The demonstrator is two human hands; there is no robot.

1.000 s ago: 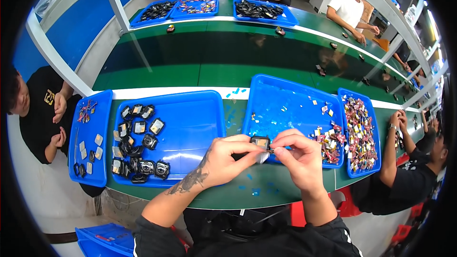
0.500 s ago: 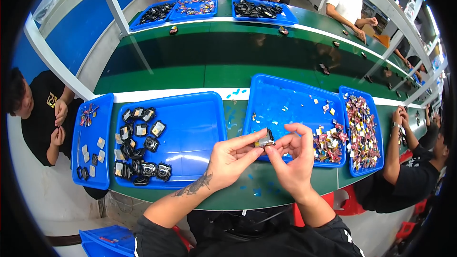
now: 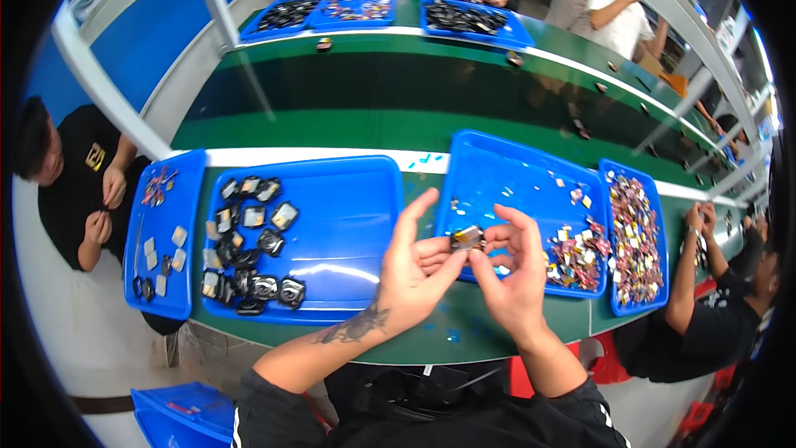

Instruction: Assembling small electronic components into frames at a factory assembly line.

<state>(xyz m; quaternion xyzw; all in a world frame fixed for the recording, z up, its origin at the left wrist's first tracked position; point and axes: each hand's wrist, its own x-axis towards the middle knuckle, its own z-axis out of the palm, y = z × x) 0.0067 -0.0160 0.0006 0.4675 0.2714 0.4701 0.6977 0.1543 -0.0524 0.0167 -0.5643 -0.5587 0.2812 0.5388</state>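
Broadly, a green bench (image 3: 414, 346) spans the lower middle of the frame, and beyond it a long green strip (image 3: 274, 128) crosses the upper half. Next in size come two wide blue trays on the bench: the left tray (image 3: 348, 228) at left of centre and the right tray (image 3: 497, 178) at right of centre. A narrower blue tray (image 3: 178, 199) stands at the left of the frame, and a heaped tray (image 3: 637, 253) of small reddish and yellow pieces sits at the right.

The person's left hand (image 3: 421, 278) and right hand (image 3: 518, 274) meet just below and right of the frame's centre. The left grips a small black part (image 3: 468, 238) between thumb and bent fingers, its index finger raised toward the top of the frame; the right pinches the same part, its thumb at the lower edge and fingers at the right end.

The part is held up in front of the right tray's lower left portion. Its long axis runs roughly left to right, and a greyish flat face turns toward the camera; which end is its front cannot be told.

Black casings (image 3: 292, 291) cluster along the left tray's left side. Smallest, blue scraps (image 3: 453, 337) lie on the bench below the hands.
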